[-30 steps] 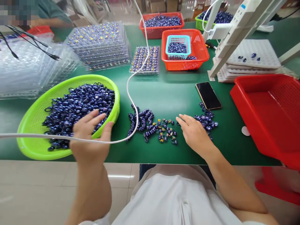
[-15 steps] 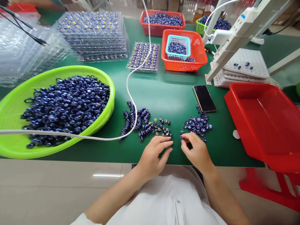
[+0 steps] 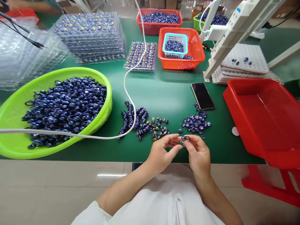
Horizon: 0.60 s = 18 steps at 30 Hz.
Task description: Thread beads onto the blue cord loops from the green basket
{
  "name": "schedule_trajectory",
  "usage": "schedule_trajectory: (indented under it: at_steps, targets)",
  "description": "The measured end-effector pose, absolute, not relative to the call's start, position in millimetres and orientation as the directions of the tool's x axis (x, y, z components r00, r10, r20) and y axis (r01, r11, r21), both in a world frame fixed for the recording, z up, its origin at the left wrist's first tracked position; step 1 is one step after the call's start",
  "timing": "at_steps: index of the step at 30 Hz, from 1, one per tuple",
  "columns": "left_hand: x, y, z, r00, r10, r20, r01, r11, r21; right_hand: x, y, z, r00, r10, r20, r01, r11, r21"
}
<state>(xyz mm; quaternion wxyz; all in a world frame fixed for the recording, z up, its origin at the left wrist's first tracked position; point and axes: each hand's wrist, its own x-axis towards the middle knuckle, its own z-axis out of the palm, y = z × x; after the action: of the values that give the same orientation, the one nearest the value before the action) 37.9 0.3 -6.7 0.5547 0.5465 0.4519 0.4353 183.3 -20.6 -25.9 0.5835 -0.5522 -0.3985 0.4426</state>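
In front of my body, a small dark blue shiny ring (image 3: 187, 137) is pinched between the thumb and fingers of my right hand (image 3: 199, 153). My left hand (image 3: 162, 153) meets it from the left, its thumb and fingertips closed in around the ring's near side. A tiny part at the left fingertips is too small to make out. Beyond my left hand lie small pieces with gold and yellow parts (image 3: 159, 126), next to rows of stacked dark rings (image 3: 130, 117). Past my right hand is a pile of loose dark blue caps (image 3: 195, 122); one cap (image 3: 180, 131) lies apart.
A green basket (image 3: 109, 103) heaped with rings stands left, a white cable (image 3: 127, 90) crossing it. Clear trays (image 3: 122, 47), a phone (image 3: 202, 96), orange basket (image 3: 197, 47) and red bin (image 3: 255, 125) surround the work area. Another person's arm (image 3: 37, 5) shows far left.
My hands have come together from being apart. My right hand moved left and toward my body from the cap pile; a ring now shows between the fingers. The view shifted slightly.
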Motion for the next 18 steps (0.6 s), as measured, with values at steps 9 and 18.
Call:
schedule_trajectory:
  at_steps: [9, 18]
  targets:
    - [33.9, -8.8, -12.6, 0.079, 0.974, 0.212, 0.202, -0.224, 0.954, 168.0, -26.8, -24.7, 0.247, 0.963, 0.109, -0.063, 0.128, -0.990]
    - [32.6, -9.3, -10.9, 0.126, 0.938, 0.322, 0.290, -0.345, 0.893, 160.3, -31.7, -26.4, 0.255, 0.966, 0.048, -0.164, 0.092, -0.982]
